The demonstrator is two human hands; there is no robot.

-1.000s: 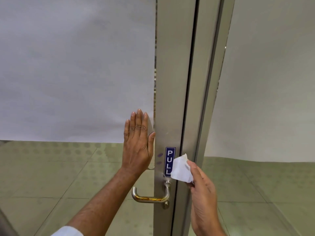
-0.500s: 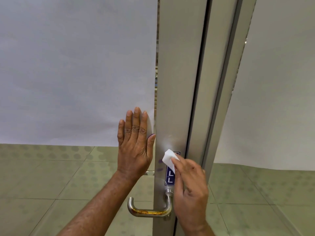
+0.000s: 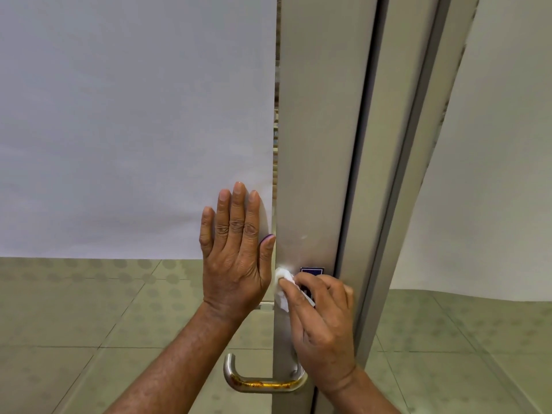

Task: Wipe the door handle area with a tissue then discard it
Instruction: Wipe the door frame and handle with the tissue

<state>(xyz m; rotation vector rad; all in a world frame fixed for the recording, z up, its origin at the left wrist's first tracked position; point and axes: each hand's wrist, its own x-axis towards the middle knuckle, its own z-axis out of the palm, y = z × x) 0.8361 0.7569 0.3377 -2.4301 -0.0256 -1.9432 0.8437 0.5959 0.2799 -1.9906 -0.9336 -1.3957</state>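
Note:
A brushed-metal door stile (image 3: 316, 144) runs down the middle of the view. A curved metal lever handle (image 3: 257, 382) with rusty stains sits low on it. My right hand (image 3: 322, 330) presses a crumpled white tissue (image 3: 282, 286) against the stile just above the handle, covering most of a blue sign (image 3: 312, 271). My left hand (image 3: 236, 252) lies flat, fingers together, on the glass panel beside the stile.
White paper (image 3: 134, 115) covers the upper glass on the left, and a white sheet (image 3: 493, 174) covers the right panel. A second metal frame post (image 3: 418, 144) stands right of the stile. Greenish tiled floor (image 3: 74, 324) shows through the lower glass.
My right hand carried the tissue from the right of the sign onto the stile, sliding left across the sign. The left hand stayed flat on the glass.

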